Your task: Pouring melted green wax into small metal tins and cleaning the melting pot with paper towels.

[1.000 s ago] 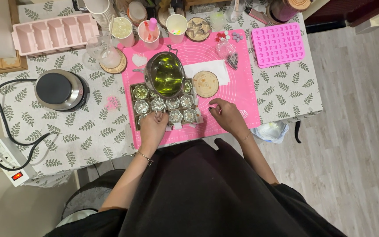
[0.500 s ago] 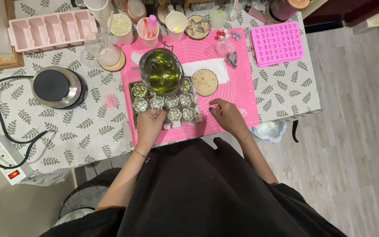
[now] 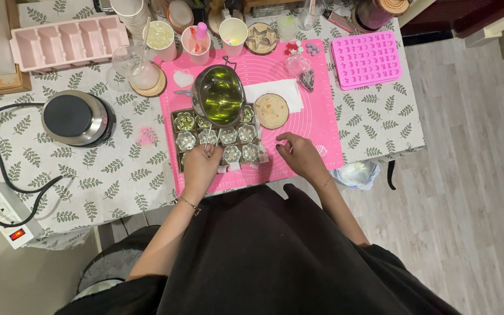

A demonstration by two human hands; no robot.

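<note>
My left hand [image 3: 199,167] grips the thin wire handle of a small metal pot [image 3: 220,96] filled with yellow-green liquid. The pot hangs over a tray of small flower-shaped glass cups [image 3: 217,137] on a pink mat [image 3: 316,116]. My right hand [image 3: 301,154] rests on the mat just right of the tray, fingers curled and holding nothing. A round wooden coaster [image 3: 271,111] on white paper lies beyond my right hand.
A round hot plate [image 3: 77,118] with a black cord sits at left, a power strip [image 3: 4,216] near the table's corner. A pale pink loaf mould [image 3: 68,42], a bright pink silicone mould [image 3: 367,58], and several cups [image 3: 234,32] and jars line the far edge.
The pot has shifted slightly right over the tray and tilted a little. My right hand has barely moved.
</note>
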